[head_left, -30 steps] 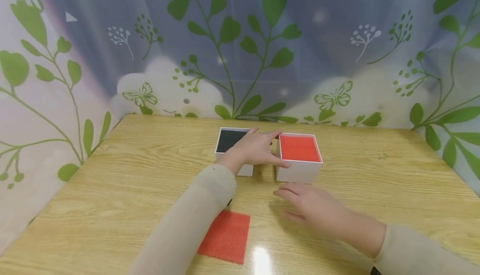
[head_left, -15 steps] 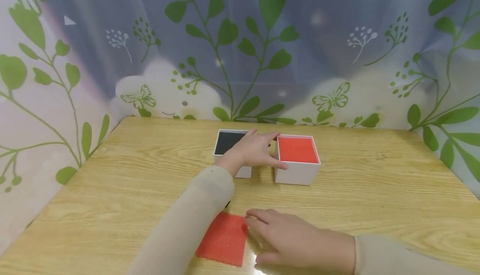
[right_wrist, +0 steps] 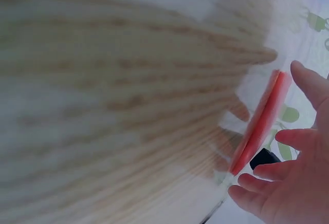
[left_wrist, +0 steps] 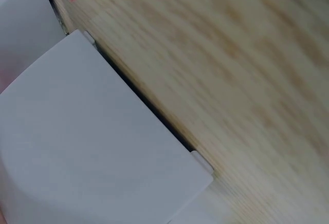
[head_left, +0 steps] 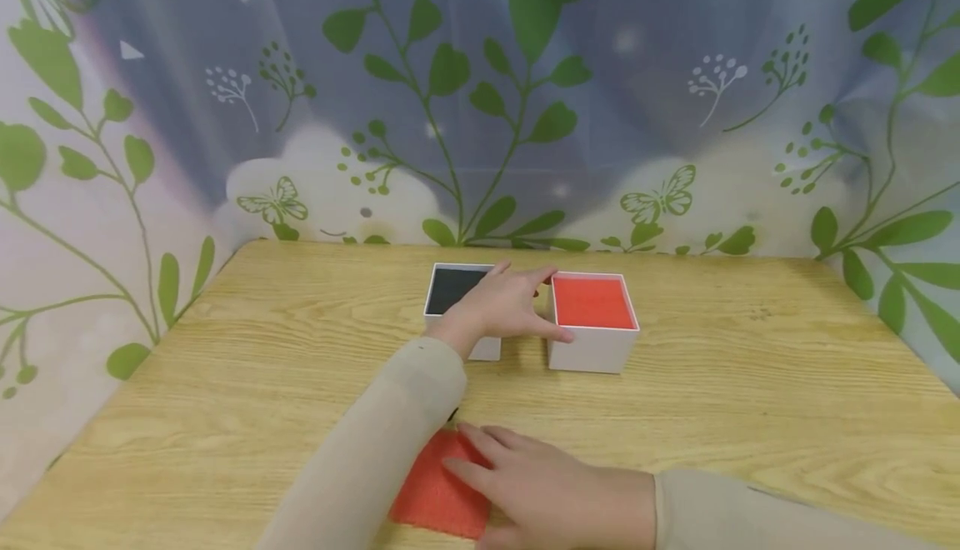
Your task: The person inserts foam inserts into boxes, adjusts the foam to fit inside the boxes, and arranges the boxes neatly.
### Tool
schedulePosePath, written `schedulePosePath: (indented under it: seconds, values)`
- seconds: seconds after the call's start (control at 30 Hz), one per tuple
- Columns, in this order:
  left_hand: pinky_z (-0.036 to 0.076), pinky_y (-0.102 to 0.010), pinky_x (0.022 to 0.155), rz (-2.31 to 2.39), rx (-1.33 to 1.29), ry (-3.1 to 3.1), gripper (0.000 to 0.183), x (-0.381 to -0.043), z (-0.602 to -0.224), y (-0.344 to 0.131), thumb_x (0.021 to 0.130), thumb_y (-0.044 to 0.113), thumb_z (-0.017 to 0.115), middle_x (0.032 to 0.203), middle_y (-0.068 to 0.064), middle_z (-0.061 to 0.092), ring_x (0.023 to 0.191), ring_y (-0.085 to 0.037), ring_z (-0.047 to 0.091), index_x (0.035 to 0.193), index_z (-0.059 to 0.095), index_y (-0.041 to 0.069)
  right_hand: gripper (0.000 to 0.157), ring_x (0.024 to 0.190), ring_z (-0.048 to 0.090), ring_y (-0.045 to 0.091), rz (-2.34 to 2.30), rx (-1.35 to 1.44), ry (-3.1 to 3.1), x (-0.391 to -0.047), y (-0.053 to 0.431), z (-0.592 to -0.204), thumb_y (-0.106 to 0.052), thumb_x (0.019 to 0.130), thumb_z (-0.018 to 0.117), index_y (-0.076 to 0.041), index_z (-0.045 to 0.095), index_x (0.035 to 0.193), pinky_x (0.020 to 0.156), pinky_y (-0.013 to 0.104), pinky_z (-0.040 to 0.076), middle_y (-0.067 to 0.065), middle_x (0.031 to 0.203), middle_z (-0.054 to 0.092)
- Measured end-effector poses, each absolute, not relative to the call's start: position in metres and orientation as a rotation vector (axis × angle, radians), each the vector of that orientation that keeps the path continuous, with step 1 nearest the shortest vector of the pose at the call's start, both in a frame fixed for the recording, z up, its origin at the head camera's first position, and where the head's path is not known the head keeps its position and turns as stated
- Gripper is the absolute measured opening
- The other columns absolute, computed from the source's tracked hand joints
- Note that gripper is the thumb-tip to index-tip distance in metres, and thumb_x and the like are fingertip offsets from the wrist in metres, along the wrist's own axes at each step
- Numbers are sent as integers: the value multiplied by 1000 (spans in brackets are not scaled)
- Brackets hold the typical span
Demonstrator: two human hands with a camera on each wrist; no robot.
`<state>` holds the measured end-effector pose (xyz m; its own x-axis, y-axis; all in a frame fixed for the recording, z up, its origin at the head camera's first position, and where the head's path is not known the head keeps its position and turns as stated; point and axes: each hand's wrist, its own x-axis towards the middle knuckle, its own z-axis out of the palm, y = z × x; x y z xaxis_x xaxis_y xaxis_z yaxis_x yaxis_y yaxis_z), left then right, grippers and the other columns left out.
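Note:
A white box [head_left: 588,350] with a red top surface inside its rim stands toward the back of the table. My left hand [head_left: 498,307] holds its left side, thumb against the front face and fingertips at the back corner. Under that hand is a second white box [head_left: 487,348] with a black filling [head_left: 450,287], partly covered by the hand and wrist. Near the front lies a square red felt-like sheet [head_left: 435,492]. My right hand [head_left: 543,487] reaches over its right part with fingers spread. In the right wrist view, the fingers look apart from the red sheet [right_wrist: 259,124].
The boxes stand on a wood-grain table [head_left: 750,383] with a glossy top. Behind it hangs a curtain [head_left: 637,117] printed with leaves and butterflies. My left sleeve [head_left: 375,442] crosses beside the red sheet. A small black object [right_wrist: 264,158] shows in the right wrist view.
My right hand has moved from in front of the red-filled box toward the near left, over the red sheet. The left hand stays on the box.

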<state>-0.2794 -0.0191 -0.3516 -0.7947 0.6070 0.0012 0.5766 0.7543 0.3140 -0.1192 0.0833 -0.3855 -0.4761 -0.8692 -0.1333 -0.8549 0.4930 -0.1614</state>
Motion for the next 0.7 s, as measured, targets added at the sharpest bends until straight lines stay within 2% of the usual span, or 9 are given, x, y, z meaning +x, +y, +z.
schedulePosePath:
  seconds: [0.17, 0.33, 0.5, 0.7]
  values:
    - [3, -38, 113, 459, 959, 2843, 102, -279, -354, -20, 69, 74, 59, 135, 6, 50, 118, -7, 50, 148, 26, 18, 71, 130, 34, 29, -54, -1500, 2509, -120, 73, -387, -60, 85, 54, -21, 39, 143, 101, 35, 39, 10, 149, 27]
    - [2, -37, 113, 463, 952, 2841, 102, -279, -354, -20, 69, 74, 59, 135, 6, 50, 118, -7, 49, 148, 26, 18, 69, 128, 37, 29, -43, -1474, 2529, -123, 68, -385, -62, 82, 57, -17, 47, 133, 101, 36, 39, 11, 145, 35]
    - [1, -37, 113, 458, 969, 2853, 102, -280, -351, -19, 69, 73, 60, 131, 7, 53, 116, -6, 51, 148, 26, 18, 65, 124, 43, 27, 4, -1479, 2631, -121, 63, -384, -65, 77, 60, -13, 54, 117, 100, 31, 39, 15, 138, 43]
    - [1, -37, 113, 459, 973, 2842, 104, -280, -351, -19, 69, 74, 61, 133, 7, 51, 117, -6, 50, 148, 25, 17, 65, 115, 48, 21, 118, -1468, 2701, -116, 54, -382, -63, 77, 62, -8, 55, 113, 95, 24, 41, 11, 131, 49]
